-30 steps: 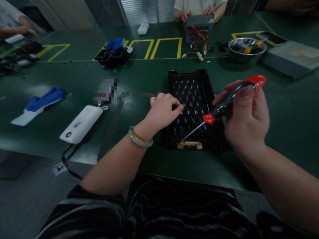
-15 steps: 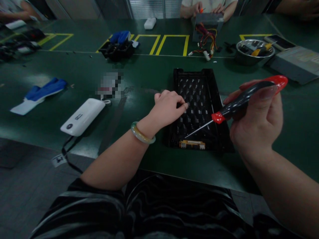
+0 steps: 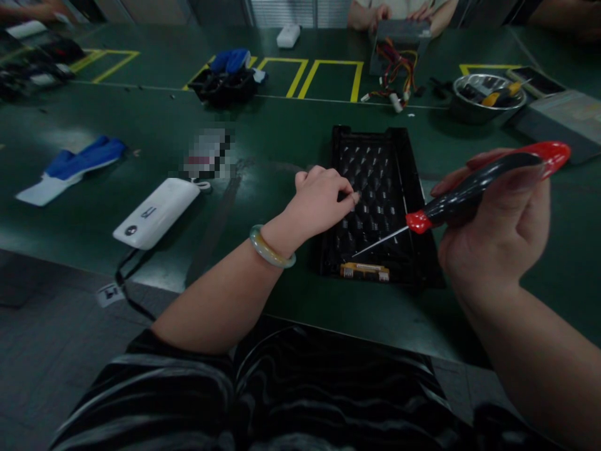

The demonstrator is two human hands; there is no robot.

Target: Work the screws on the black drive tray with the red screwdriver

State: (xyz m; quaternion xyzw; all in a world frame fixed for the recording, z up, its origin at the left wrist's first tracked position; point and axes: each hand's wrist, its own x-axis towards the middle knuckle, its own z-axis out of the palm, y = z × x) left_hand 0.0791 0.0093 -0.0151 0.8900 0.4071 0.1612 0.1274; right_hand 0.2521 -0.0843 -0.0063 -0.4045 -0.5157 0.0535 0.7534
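A black perforated tray-like casing [image 3: 375, 188] lies on the green table, with a small orange connector board [image 3: 365, 271] at its near edge. My left hand [image 3: 322, 203] rests curled on the casing's left rim, fingers pinched together over the grid. My right hand [image 3: 498, 232] grips a red-and-black screwdriver [image 3: 469, 191]. Its thin shaft slants down to the left, and the tip sits just above the connector board.
A white power bank [image 3: 157, 213] with a black cable lies at the left, blue-and-white gloves [image 3: 70, 168] beyond it. Farther back are a black tray with a blue item [image 3: 225, 81], a steel bowl with tools [image 3: 488, 97], a grey drive [image 3: 558, 119], and another person's hands on a wired box [image 3: 399, 37].
My right hand and the screwdriver have shifted a little right in view. The left hand stays on the casing's rim. The view has tilted slightly.
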